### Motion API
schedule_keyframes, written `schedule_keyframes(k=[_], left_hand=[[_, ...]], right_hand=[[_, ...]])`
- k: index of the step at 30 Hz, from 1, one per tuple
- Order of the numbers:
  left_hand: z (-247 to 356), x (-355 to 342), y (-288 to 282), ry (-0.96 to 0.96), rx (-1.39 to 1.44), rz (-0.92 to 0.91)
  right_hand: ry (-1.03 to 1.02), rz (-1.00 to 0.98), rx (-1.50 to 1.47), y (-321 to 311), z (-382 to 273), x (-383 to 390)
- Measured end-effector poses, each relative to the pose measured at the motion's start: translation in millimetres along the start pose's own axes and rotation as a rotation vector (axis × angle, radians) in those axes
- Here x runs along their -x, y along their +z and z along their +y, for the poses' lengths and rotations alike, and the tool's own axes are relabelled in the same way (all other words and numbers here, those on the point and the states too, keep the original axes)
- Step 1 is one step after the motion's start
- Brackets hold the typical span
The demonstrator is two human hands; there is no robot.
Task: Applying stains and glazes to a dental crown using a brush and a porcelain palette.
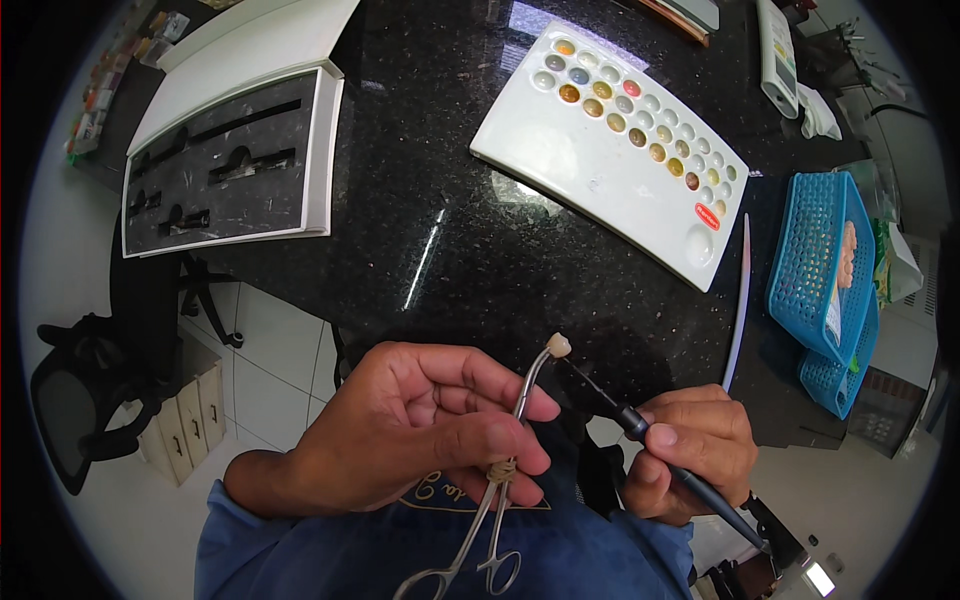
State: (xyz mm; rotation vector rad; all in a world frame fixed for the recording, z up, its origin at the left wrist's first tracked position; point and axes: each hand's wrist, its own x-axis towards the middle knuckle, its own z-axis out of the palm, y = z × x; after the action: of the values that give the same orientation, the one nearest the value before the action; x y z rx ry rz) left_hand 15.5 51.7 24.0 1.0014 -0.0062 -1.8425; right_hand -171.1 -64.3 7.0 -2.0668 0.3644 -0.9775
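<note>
A curved metal hemostat [524, 396] is held in my left hand [420, 425], its shafts between the thumb and fingers. Its ring handles hang down over my blue clothing, and a tan band is wound around the shafts. The hemostat's bent tip grips a small ivory tooth crown [559, 345]. In my right hand [705, 445] is a slim tool with a dark handle [705, 493], pinched like a pen. The tool's thin dark tip points up and left at the crown; whether it touches cannot be made out.
On the glossy black counter [420, 190] lies a white palette [600, 190] with rows of coloured wells. An open white box [315, 160] with dark foam cut-outs sits at the left. Blue perforated baskets [800, 250] stand at the right, near a pale thin strip [741, 300].
</note>
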Motion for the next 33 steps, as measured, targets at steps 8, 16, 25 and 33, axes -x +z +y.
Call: schedule_keyframes(k=[8, 16, 25, 33], left_hand=[[-1, -1, 1, -0.001, -0.001, 0.009], [-10, -6, 0, 0.093, -0.084, 0.021], [-26, -12, 4, 0.332, -0.247, 0.026], [-24, -13, 4, 0.334, -0.248, 0.022]], right_hand=[[0.046, -0.012, -0.019, 0, -1, 1], [-0.050, 0.348, -0.051, -14, 8, 0], [0.337, 0.304, 0.344, -28, 21, -26], [0.223, 0.424, 0.281, -26, 14, -22]])
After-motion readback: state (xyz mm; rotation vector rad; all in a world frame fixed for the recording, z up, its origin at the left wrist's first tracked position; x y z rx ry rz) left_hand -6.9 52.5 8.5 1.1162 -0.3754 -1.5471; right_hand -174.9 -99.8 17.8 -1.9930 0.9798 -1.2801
